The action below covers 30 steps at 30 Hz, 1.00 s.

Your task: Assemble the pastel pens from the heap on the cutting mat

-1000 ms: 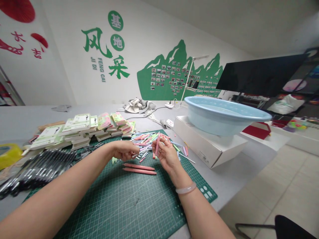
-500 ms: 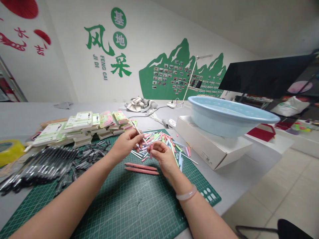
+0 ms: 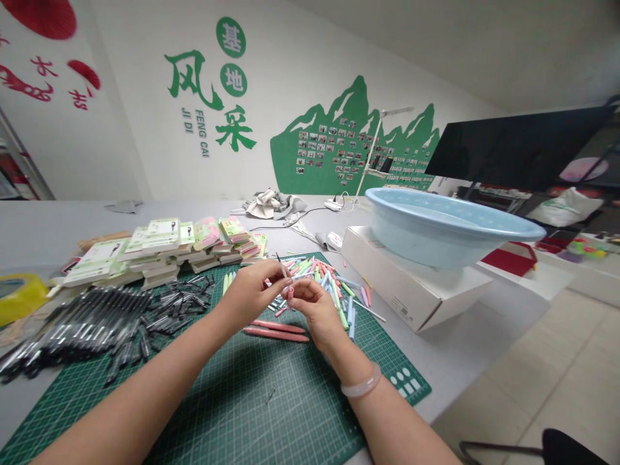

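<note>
My left hand [image 3: 254,284] pinches a thin pen refill [image 3: 281,263], its dark tip pointing up and away. Close beside it, my right hand [image 3: 314,307] grips a short pink pen barrel [image 3: 290,293] between thumb and fingers. The two hands nearly touch, and fingers hide part of both pieces. Below them, two pink pens [image 3: 276,334] lie side by side on the green cutting mat [image 3: 232,394]. Behind my hands spreads a heap of pastel pen parts [image 3: 334,287] in pink, green, blue and purple.
Many black pens [image 3: 97,316] lie at left, with stacked small boxes [image 3: 155,239] behind them and yellow tape [image 3: 22,297] at the edge. At right, a blue basin [image 3: 445,226] rests on a white box [image 3: 407,284]. Crumpled cloth [image 3: 271,203] lies at the back.
My left hand has shifted right and brought the refill up against the pink barrel. My right hand has tilted the barrel so its end faces me.
</note>
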Each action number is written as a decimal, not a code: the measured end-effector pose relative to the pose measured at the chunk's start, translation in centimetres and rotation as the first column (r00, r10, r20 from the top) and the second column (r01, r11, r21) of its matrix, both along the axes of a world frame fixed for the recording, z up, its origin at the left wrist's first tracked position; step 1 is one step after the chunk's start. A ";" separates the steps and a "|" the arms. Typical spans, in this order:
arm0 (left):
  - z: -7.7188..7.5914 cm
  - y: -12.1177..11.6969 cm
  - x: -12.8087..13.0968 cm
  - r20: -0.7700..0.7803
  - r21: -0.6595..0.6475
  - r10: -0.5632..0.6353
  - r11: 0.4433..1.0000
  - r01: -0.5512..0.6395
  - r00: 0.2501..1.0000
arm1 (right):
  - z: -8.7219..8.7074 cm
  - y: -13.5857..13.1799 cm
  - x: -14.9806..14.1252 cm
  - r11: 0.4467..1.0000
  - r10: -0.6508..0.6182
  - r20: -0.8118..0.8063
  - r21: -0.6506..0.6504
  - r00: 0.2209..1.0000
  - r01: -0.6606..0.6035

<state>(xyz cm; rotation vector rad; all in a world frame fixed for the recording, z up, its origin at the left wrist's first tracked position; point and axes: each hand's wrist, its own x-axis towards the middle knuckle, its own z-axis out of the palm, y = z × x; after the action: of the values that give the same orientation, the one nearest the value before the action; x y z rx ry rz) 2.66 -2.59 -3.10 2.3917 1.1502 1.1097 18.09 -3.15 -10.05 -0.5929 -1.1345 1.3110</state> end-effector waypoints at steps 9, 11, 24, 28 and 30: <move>-0.1 0.2 0.4 0.038 -0.096 -0.007 0.995 0.011 0.999 | -0.4 0.0 -0.1 0.999 0.040 0.018 -0.037 0.999 -0.039; -0.1 0.3 0.3 0.050 -0.106 -0.013 0.994 0.019 0.999 | -0.3 -0.1 -0.1 0.998 0.055 0.028 -0.040 0.998 -0.054; -1.1 1.1 -0.2 0.176 -0.280 0.085 0.959 -0.033 0.981 | -0.2 -0.5 -0.2 0.981 0.130 -0.040 -0.138 0.991 -0.134; -2.2 2.1 -0.5 0.397 -0.500 0.019 0.843 0.199 0.917 | -0.2 -0.5 -0.2 0.969 0.164 -0.047 -0.179 0.985 -0.170; -2.7 2.6 -0.7 0.471 -0.534 0.018 0.801 0.269 0.882 | -0.2 -0.6 -0.1 0.957 0.194 -0.058 -0.207 0.979 -0.202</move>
<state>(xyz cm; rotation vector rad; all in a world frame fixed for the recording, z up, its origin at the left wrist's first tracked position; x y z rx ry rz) 1.99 -0.03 -5.80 1.5895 0.9587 1.0013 17.96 -3.72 -10.28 -0.6190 -1.0508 1.6239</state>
